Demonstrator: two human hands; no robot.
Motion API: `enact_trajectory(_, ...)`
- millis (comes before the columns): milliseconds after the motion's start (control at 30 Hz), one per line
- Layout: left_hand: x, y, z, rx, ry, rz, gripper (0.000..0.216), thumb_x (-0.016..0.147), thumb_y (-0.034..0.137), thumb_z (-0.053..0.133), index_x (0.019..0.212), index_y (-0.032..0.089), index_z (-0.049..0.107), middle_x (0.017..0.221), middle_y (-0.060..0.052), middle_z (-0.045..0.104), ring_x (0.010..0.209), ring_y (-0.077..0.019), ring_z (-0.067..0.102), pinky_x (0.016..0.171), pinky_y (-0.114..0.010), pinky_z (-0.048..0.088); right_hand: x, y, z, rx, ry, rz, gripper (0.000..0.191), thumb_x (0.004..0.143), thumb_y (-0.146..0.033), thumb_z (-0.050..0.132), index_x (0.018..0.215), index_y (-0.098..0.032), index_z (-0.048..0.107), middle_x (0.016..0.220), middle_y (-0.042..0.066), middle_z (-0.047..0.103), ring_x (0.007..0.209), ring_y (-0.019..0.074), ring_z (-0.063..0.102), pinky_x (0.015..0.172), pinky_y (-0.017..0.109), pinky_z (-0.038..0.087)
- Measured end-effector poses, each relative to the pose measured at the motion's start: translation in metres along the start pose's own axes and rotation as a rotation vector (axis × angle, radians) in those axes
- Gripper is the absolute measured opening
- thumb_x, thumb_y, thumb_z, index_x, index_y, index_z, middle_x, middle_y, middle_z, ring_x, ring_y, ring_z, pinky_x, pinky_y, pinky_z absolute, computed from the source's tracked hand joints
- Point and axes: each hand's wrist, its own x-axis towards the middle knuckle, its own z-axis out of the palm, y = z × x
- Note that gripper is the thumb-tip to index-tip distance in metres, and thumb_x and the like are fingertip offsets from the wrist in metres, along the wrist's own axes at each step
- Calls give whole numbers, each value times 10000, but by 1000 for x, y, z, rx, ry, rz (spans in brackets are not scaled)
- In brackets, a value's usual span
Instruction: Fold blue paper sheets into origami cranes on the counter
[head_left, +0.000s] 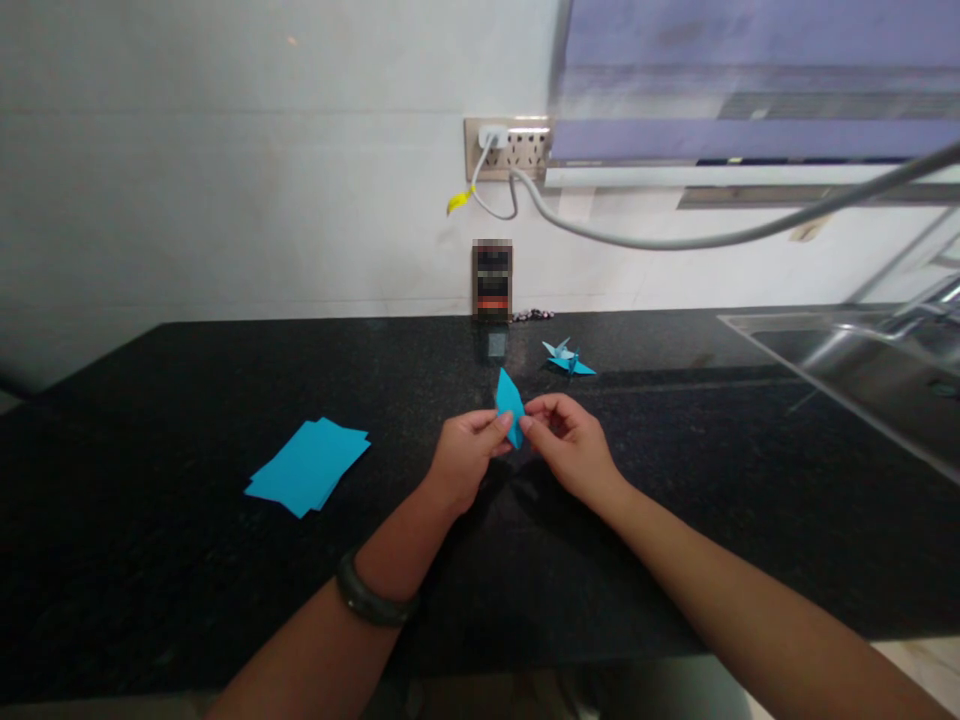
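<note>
A small piece of blue origami paper [509, 394], folded into a narrow diamond, is held upright above the counter. My left hand [466, 455] pinches its left side between thumb and fingers. On its right edge, the thumb and fingers of my right hand [574, 447] close on the paper too. Behind my right hand lie folded paper cranes [571, 364], one pale and one brighter blue, touching each other. To the left of my hands rests a loose stack of blue paper sheets [307, 465], slightly fanned.
The black countertop [150, 560] runs up to a white wall. A phone-like upright object [493, 282], blurred out, leans there beside a beaded string [534, 315]. A metal sink [892, 385] is at right. A grey cable [675, 242] hangs from the wall socket [517, 150].
</note>
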Motion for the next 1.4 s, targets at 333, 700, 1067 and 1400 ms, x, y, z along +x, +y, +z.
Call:
enact_trajectory(333,0,0,0,3,4,14,266,588,263,729,772,135,587,615,5,638,539,-103,584,551,-232,475,5,0,-5,276,-102,238,223,628,-316,698,736,-153,589,497,-62,524,386,55,454,382,188,393)
enact_trajectory(700,-3,5,1,-69,-64,17,227,582,194,688,721,158,512,518,54,569,498,-101,576,532,-233,487,5,6,-7,483,-185,257,85,621,-203,665,685,-165,624,519,-47,563,398,58,481,400,184,413)
enact_trajectory(1067,0,-1,-2,50,-158,-147,304,676,411,654,717,115,603,610,-53,667,550,-121,617,532,-216,472,8,4,-14,304,-292,88,25,657,-171,611,663,-167,635,637,-28,554,474,64,508,476,215,425)
enact_trajectory(1400,2,-1,-1,148,26,-21,254,623,335,702,693,110,608,573,-20,637,523,-112,593,521,-232,490,7,3,-8,233,-259,233,232,666,-345,669,741,-144,582,597,-29,556,459,65,493,434,199,412)
